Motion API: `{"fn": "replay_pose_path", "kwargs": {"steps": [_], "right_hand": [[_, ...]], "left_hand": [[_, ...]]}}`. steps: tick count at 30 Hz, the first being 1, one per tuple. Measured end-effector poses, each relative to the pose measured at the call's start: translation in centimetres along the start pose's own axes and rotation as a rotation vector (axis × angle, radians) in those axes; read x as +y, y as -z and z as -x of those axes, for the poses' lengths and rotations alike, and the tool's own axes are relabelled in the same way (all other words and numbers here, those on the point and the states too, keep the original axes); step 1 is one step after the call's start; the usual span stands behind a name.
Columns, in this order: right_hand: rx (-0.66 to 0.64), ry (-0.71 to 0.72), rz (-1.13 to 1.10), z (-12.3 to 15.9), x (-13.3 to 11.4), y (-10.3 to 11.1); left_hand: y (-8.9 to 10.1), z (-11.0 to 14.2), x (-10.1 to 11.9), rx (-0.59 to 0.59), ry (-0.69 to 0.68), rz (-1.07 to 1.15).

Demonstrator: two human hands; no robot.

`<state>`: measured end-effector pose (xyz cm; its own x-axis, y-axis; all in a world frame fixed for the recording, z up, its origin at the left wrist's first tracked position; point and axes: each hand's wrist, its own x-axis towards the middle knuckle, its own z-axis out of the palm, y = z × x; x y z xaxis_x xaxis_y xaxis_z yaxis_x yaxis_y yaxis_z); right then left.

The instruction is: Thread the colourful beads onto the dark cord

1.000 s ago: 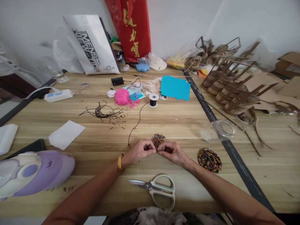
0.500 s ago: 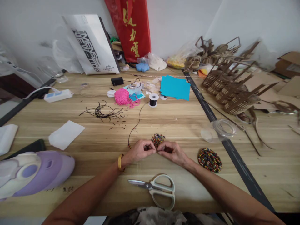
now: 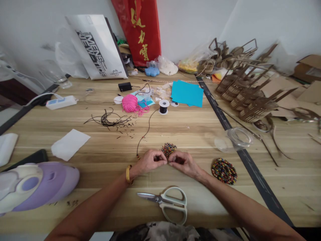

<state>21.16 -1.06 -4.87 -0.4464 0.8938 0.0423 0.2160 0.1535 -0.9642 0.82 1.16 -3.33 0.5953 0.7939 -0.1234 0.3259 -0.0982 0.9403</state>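
Observation:
My left hand (image 3: 151, 160) is closed in a pinch, just in front of a small pile of coloured beads (image 3: 169, 148). A thin black cord (image 3: 148, 129) with a few beads on it runs from a spool (image 3: 164, 107) down to this hand and passes out of sight under it. Opposite, the thumb and forefinger of my right hand (image 3: 184, 163) pinch a tiny dark thing, seemingly a bead. The fingertips of both hands nearly meet. Scissors (image 3: 164, 200) with pale handles lie between my forearms, and a coiled bead string (image 3: 224, 171) rests beyond my right forearm.
Black cord pieces (image 3: 107, 119), pink yarn (image 3: 129, 103) and blue sheets (image 3: 187, 93) lie farther back. A purple-and-white appliance (image 3: 42, 185) stands at left, near white paper (image 3: 71, 144). Clear tubing (image 3: 240, 137) and small woven baskets (image 3: 253, 107) are at right.
Both hands keep their pinch by the bead pile, with hardly any visible movement. The view shifts very slightly; the things on the table stay put.

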Motion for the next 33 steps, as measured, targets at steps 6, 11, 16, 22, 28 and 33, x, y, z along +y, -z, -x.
{"fn": "replay_pose_path", "kwargs": {"steps": [6, 11, 16, 22, 28, 33], "right_hand": [[-0.004, 0.017, 0.019, -0.01, -0.08, 0.04], [0.001, 0.045, 0.042, 0.01, -0.10, 0.06], [0.010, 0.068, 0.038, 0.05, 0.03, 0.04], [0.000, 0.036, 0.036, 0.08, -0.10, 0.02], [-0.016, 0.017, 0.034, 0.05, -0.06, 0.05], [-0.034, 0.031, 0.053, 0.02, -0.03, 0.17]], "left_hand": [[0.02, 0.01, -0.50, -0.031, -0.006, 0.028], [0.50, 0.18, -0.42, -0.090, -0.009, 0.008], [0.65, 0.17, -0.38, -0.103, -0.004, 0.006], [0.32, 0.04, -0.70, -0.072, 0.029, 0.052], [0.11, -0.07, -0.37, -0.033, 0.034, 0.075], [0.07, -0.08, -0.56, -0.026, 0.027, 0.075]]}}
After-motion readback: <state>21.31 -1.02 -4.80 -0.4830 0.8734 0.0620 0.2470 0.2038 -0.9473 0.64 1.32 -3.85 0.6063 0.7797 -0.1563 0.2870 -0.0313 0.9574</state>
